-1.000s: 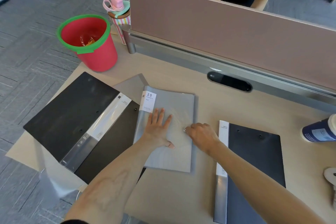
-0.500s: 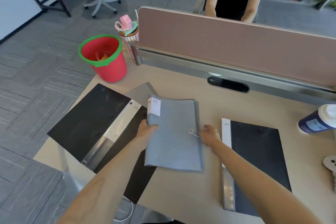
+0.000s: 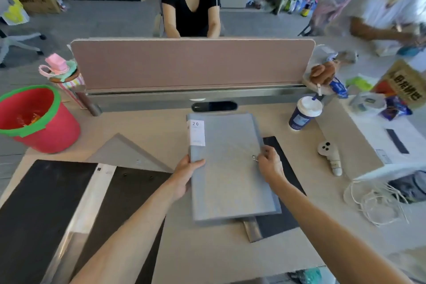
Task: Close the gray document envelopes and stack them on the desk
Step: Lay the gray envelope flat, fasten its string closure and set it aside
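Observation:
A closed gray document envelope (image 3: 228, 163) with a white "20" label is held over the desk (image 3: 207, 249), lying across a closed black folder (image 3: 283, 219). My left hand (image 3: 186, 173) grips its left spine edge. My right hand (image 3: 268, 163) pinches its right edge at a small metal clasp. A second gray envelope (image 3: 125, 152) lies flat to the left, partly tucked under an open black folder (image 3: 57, 214).
A red bucket with a green rim (image 3: 34, 120) stands at the left. A paper coffee cup (image 3: 303, 113), a white controller (image 3: 329, 154) and cords (image 3: 378, 203) lie at the right. A pink divider (image 3: 191, 62) backs the desk, with a person behind it.
Both hands lifted the gray envelope off the open black folder and carried it right, over the closed black folder. The camera tilted up and turned right.

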Available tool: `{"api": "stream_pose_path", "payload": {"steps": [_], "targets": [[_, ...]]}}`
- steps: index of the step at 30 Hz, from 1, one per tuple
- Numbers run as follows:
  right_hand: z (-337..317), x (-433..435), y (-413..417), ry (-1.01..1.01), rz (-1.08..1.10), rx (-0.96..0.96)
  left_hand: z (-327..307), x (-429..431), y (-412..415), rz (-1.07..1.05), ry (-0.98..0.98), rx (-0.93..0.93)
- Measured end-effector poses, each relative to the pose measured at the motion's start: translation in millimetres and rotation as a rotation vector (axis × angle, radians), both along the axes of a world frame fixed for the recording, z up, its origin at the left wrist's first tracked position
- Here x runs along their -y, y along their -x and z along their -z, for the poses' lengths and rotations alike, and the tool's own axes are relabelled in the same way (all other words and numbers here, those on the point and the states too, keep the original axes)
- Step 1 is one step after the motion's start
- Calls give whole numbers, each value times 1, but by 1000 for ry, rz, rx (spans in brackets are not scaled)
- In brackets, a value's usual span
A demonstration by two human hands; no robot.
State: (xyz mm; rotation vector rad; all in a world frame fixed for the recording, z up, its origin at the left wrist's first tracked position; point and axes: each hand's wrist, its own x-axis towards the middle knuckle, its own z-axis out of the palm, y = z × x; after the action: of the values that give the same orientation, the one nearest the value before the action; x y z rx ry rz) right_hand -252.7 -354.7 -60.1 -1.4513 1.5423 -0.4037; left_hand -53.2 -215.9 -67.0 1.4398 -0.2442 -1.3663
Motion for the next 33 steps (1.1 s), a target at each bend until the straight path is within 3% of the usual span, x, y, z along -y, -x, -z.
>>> {"api": "stream_pose_path", "payload": {"steps": [5, 8, 13, 21, 27, 33], "targets": [[20, 26, 78, -32, 92, -56, 25, 28, 63, 377, -206, 240], [42, 51, 105, -101, -11, -175, 32, 35, 94, 482, -345, 320], [80, 76, 117, -174, -266, -366, 39, 49, 129, 341, -318, 367], [104, 125, 143, -193, -279, -185, 35, 96, 141, 169, -319, 447], [93, 150, 141, -93, -289, -81, 39, 125, 139, 139, -317, 461], [60, 134, 122, 74, -432, -184, 22, 119, 138, 186, -359, 525]]}}
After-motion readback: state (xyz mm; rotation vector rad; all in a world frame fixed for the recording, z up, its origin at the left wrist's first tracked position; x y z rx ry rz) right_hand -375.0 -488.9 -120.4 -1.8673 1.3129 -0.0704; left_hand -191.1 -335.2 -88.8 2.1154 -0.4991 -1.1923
